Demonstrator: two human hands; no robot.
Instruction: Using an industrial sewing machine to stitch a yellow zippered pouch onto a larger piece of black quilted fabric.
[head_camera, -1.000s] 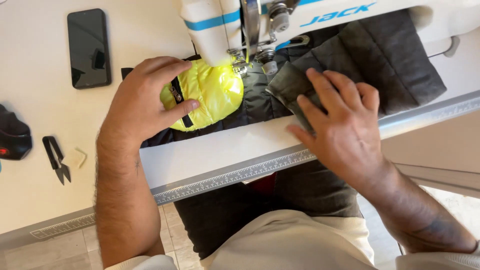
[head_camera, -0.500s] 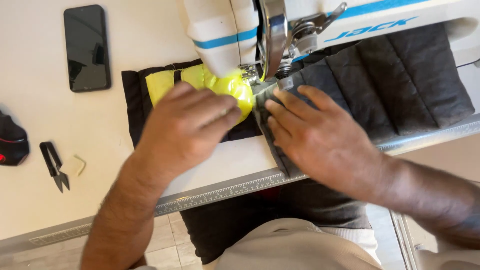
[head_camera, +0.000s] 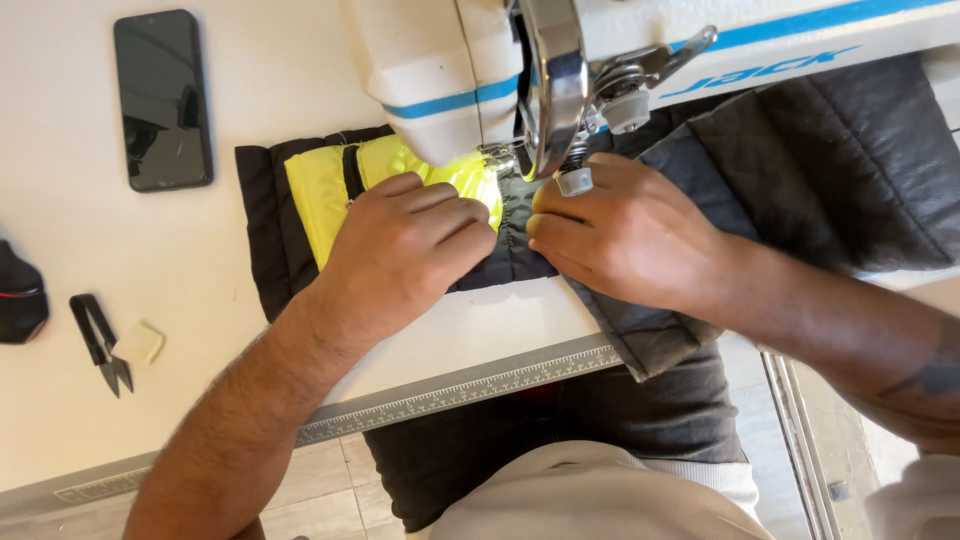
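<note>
**A:** Status on the hands?

**B:** Left hand (head_camera: 405, 245) is knuckles-up, fingers curled and pressed down on the neon-yellow panel (head_camera: 325, 185), just left of the needle area. Right hand (head_camera: 625, 235) is flat on the dark quilted fabric (head_camera: 830, 165), fingertips pressed together and pushed in under the presser foot (head_camera: 574, 181). Neither hand is pinching anything that I can see; both just pin the cloth to the bench. The two sets of fingertips are near each other, with a narrow strip of dark fabric between.

**A:** Where's the workpiece sitting?

**B:** Under the head of the white sewing machine (head_camera: 450, 70), toward the far edge of the bench (head_camera: 80, 420). The yellow panel sits on a black backing piece that sticks out left of the machine. The quilted part runs off to the right under the machine arm, and a flap hangs over the near edge by the ruler strip (head_camera: 460, 392).

**A:** Needle down?

**B:** Cannot tell; it's hidden behind the machine head and fingers.

**A:** Anything else on the bench?

**B:** Black phone (head_camera: 162, 98) lies face-up near the far left corner. Thread snips (head_camera: 100, 343) are near the left edge, with a small pale scrap (head_camera: 150, 342) just beside them. A black object (head_camera: 20, 295) is cut off at the left edge, well apart from the hands.
</note>
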